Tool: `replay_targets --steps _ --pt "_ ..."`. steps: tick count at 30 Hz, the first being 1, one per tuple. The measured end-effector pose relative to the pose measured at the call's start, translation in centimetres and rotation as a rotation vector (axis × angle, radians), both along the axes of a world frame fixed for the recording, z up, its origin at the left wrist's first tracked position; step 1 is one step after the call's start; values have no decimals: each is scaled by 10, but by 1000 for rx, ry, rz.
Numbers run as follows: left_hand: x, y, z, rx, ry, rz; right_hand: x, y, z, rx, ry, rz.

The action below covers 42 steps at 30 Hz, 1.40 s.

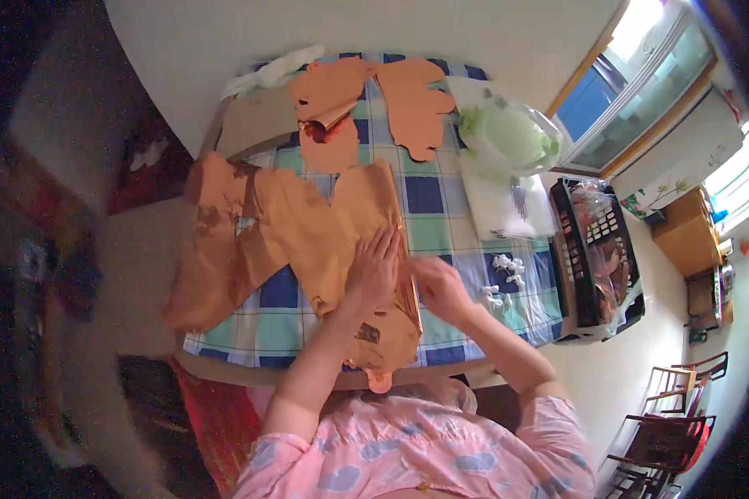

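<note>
A large, flat, shiny copper-coloured foil piece (366, 195) is seen on a surface covered by a checked cloth (424, 224) in blue, mint green and white. The foil is spread in front of the person, with its near end reaching the cloth's near edge. The left hand (377, 264) is laid palm down on the foil, its fingers extended and held close together. The right hand (438, 284) is held with curled fingers just beside the foil's right edge; whether that edge is pinched cannot be told.

To the left, more creased copper-coloured foil (212, 274) is spread. At the far side, a matt copper-coloured piece with a rounded, lobed outline (416, 104) is laid flat, and beside it a partly curled piece of similar colour (329, 87) is seen.

On the right, a translucent plastic bag with pale green contents (508, 133) is set beyond a flat whitish translucent packet (503, 204). Nearer, small white objects (508, 268) are scattered. A long black tray (567, 241), partly covered by clear plastic, is placed beside the cloth.
</note>
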<state>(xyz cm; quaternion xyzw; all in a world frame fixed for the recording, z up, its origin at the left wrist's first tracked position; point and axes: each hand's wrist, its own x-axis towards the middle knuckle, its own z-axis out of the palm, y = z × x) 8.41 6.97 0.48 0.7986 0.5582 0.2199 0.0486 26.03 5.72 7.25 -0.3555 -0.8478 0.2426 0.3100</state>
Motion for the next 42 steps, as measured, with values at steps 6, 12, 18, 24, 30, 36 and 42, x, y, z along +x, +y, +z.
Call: replay_targets --steps 6,12,18,24,30,36,42 --pt "12 1 15 -132 -41 37 -65 83 -55 54 250 -182" --pt "0 6 -1 -72 -94 30 -75 83 -57 -298 449 -219" --pt "-24 42 13 65 -289 60 -72 87 -61 -237 339 -316" --pt "-14 58 8 -282 7 14 -64 91 -65 -557 679 -340" --pt "-13 49 -5 8 -43 6 -26 101 -66 276 -163 -155" --pt "-15 53 -12 35 21 -4 -31 117 -70 122 -127 -191" --pt "-14 53 -8 21 -6 25 -47 152 -57 223 1 -190"
